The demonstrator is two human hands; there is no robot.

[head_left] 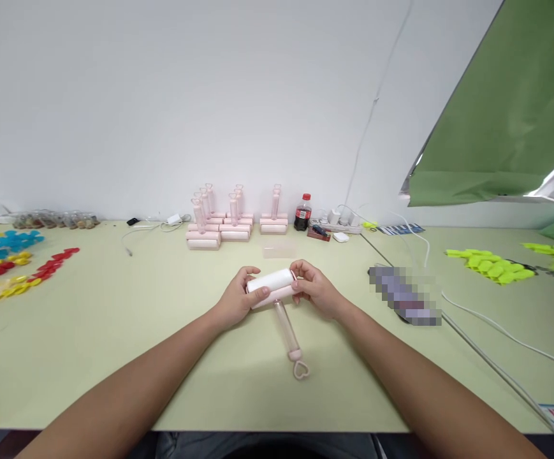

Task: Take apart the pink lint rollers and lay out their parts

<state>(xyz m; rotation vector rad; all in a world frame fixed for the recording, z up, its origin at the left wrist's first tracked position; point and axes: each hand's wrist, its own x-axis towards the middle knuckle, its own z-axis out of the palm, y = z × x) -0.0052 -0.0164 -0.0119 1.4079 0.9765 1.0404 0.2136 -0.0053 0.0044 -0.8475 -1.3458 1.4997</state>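
A pink lint roller with a white roll (271, 280) is held between both hands over the middle of the table. Its clear handle points toward me and ends in a pink heart-shaped loop (300, 370). My left hand (242, 296) grips the roller's left end, thumb on the front. At the right end, the fingers and thumb of my right hand (315, 290) are closed on the roller. Just beyond the hands lies a pale pink translucent cover (279, 249). Several similar rollers (203, 240) stand at the back with their handles up.
A cola bottle (303, 213) stands by a power strip (336, 225) against the wall. Coloured plastic pieces lie at the far left (6, 292) and right (496, 264). A blurred-out phone-like object (403, 296) and white cables (501, 331) lie on the right of the table (200, 389).
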